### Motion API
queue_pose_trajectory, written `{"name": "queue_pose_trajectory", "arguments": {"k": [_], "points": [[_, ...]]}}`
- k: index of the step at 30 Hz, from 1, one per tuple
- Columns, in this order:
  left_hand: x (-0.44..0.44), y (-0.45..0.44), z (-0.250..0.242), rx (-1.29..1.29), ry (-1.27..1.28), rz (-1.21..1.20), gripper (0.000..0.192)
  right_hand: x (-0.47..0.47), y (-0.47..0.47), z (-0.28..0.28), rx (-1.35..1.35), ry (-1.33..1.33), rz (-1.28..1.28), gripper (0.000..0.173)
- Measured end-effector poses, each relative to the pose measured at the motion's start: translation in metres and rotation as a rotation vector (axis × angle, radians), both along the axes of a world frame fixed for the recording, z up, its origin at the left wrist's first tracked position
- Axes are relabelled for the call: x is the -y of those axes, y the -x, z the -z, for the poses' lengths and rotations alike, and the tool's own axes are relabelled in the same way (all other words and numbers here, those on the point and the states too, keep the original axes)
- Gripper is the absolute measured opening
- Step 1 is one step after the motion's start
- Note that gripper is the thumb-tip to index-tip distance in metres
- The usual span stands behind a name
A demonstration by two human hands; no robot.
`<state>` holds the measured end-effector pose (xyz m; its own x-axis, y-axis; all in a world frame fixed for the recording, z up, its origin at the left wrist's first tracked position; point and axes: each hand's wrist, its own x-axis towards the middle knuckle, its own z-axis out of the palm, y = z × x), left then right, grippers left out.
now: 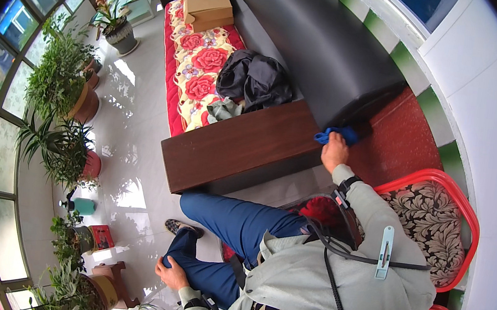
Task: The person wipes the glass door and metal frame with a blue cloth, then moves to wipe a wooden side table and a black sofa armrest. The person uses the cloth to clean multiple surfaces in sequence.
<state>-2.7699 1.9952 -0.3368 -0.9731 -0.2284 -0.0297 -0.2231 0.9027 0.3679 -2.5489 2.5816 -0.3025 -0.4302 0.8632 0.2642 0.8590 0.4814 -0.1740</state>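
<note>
My right hand [336, 151] grips a crumpled blue cloth [344, 135]. The cloth lies against the lower end of the black sofa backrest [320, 37], beside the wooden top of the armrest [240, 142]; part of it is under my fingers. Lower in the view, my left hand [174, 274] rests on my left knee, holding no object. My blue trouser legs [235, 219] are bent, with the right knee close to the armrest's near corner.
A floral seat cover [204, 60] bears a cardboard box [208, 6], a dark garment [258, 81] and a grey-green cloth [224, 110]. Red-rimmed chairs [427, 225] stand by the wall. Potted plants [63, 79] and a teal container [84, 206] line the windows. A cable [340, 280] crosses my jacket.
</note>
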Motion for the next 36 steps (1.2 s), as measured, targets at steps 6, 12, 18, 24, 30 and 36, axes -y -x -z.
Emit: {"name": "queue_pose_trajectory", "arguments": {"k": [6, 12, 18, 24, 30, 36], "points": [[0.001, -0.001, -0.003, 0.001, -0.001, 0.014, 0.044, 0.019, -0.004, -0.002, -0.134, 0.01, -0.211, 0.03], [-0.003, -0.001, -0.005, -0.023, -0.037, 0.014, 0.042, -0.087, -0.065, 0.034, -0.21, 0.262, 0.336, 0.041], [-0.005, -0.002, -0.003, -0.07, -0.038, -0.069, 0.041, -0.184, -0.088, 0.061, -0.082, 0.322, 0.344, 0.056], [-0.009, -0.005, -0.001, -0.061, -0.029, -0.082, 0.039, -0.147, -0.078, 0.053, 0.089, 0.11, 0.224, 0.046], [-0.009, -0.006, -0.001, -0.089, -0.033, -0.095, 0.038, -0.047, -0.015, 0.005, 0.346, 0.069, -0.014, 0.025], [-0.004, -0.005, 0.001, -0.099, -0.028, -0.072, 0.037, 0.033, 0.042, -0.039, 0.077, 0.18, -0.462, 0.023]]}}
